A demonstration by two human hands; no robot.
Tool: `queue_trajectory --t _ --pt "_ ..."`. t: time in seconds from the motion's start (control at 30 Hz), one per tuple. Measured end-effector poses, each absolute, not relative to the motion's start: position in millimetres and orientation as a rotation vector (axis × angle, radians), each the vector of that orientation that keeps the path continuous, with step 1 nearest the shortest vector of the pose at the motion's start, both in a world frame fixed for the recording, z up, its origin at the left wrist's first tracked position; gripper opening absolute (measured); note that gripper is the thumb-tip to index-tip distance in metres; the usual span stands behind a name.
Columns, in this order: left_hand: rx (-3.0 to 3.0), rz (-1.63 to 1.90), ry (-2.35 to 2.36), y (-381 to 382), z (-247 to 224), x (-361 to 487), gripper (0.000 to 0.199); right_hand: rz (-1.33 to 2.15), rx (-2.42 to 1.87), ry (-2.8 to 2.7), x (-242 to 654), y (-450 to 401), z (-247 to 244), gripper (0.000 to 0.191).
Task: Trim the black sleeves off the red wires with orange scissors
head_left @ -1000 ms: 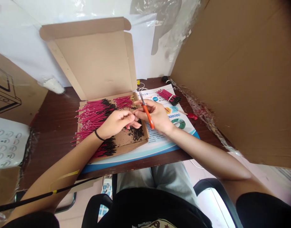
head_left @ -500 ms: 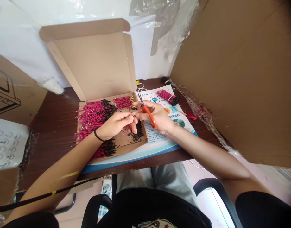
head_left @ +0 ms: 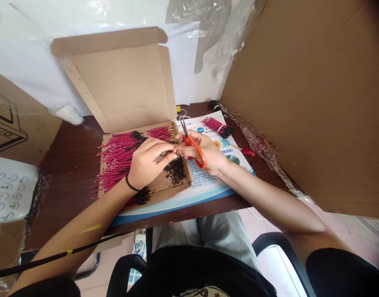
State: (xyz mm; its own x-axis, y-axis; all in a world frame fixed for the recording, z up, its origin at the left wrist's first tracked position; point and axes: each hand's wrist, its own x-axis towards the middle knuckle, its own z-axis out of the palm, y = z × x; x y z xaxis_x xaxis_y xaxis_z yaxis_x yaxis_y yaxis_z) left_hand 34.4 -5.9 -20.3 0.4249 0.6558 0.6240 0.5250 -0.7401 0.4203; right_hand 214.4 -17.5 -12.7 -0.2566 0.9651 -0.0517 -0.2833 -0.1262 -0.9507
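Orange-handled scissors (head_left: 196,149) rest in my right hand (head_left: 207,153), blades pointing up and away. My left hand (head_left: 150,161), with a black band at the wrist, has its thumb and fingers pinched at the right hand's fingertips; what they pinch is too small to make out. Both hands are over an open cardboard box (head_left: 164,192). Inside it, many red wires with black ends (head_left: 118,159) lie at the left, a smaller bunch of red wires (head_left: 160,133) at the back, and small black pieces (head_left: 177,171) at the right.
A banded red and black wire bundle (head_left: 218,127) lies on a printed sheet (head_left: 208,181), beside a red object (head_left: 248,152). The box lid (head_left: 124,82) stands upright behind. A large cardboard panel (head_left: 316,103) rises at the right.
My left hand has turned more palm-down, its fingers now extended over the thumb. More of the black pieces shows below it. The right hand with the scissors has barely moved.
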Motion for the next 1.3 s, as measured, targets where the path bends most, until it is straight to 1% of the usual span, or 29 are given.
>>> queue_trajectory --t 0.13,0.27,0.47,0.6,0.77,0.87,0.93,0.97,1.07,1.1,1.17,1.23,1.3 --pt "2.549 1.370 0.908 -8.3 -20.3 35.4 0.008 1.466 -0.872 -1.199 210.0 -20.1 -15.7 0.034" --pt "2.522 1.410 0.885 -10.2 -20.3 36.1 0.003 1.445 -0.857 -1.214 207.2 -21.2 -16.8 0.035" --pt "2.703 1.445 0.826 -12.2 -24.4 37.2 0.010 1.459 -0.891 -1.158 205.0 -23.6 -14.3 0.038" --pt "2.833 1.531 0.676 -16.4 -24.3 35.6 0.009 1.470 -0.900 -1.166 205.5 -22.9 -14.4 0.036" --pt "2.903 1.557 0.480 -22.0 -26.5 31.1 0.015 1.401 -0.953 -1.197 205.3 -18.5 -18.1 0.036" --pt "2.865 1.581 0.334 -27.5 -26.8 26.0 0.015 1.348 -0.967 -1.229 203.6 -18.2 -19.2 0.031" --pt "2.832 1.510 0.183 -32.8 -24.4 22.8 0.013 1.282 -0.983 -1.263 204.1 -17.6 -20.1 0.028" --pt "2.823 1.412 0.135 -35.3 -22.9 21.8 0.014 1.229 -1.013 -1.272 205.1 -16.8 -20.8 0.027" --pt "2.748 1.112 0.231 -37.5 -20.6 22.5 0.021 1.104 -1.122 -1.357 209.9 -14.2 -23.8 0.023" --pt "2.695 1.156 0.264 -35.6 -21.2 23.9 0.023 1.047 -1.145 -1.423 211.4 -13.8 -24.9 0.022" --pt "2.599 1.384 0.373 -28.8 -24.0 26.9 0.023 0.880 -1.186 -1.605 213.3 -14.3 -26.8 0.018" --pt "2.451 1.606 0.491 -20.4 -27.0 28.9 0.014 0.685 -1.217 -1.806 213.6 -16.2 -28.3 0.018" --pt "2.331 1.737 0.609 -13.4 -28.4 29.0 0.008 0.547 -1.219 -1.957 213.1 -18.4 -29.4 0.022"
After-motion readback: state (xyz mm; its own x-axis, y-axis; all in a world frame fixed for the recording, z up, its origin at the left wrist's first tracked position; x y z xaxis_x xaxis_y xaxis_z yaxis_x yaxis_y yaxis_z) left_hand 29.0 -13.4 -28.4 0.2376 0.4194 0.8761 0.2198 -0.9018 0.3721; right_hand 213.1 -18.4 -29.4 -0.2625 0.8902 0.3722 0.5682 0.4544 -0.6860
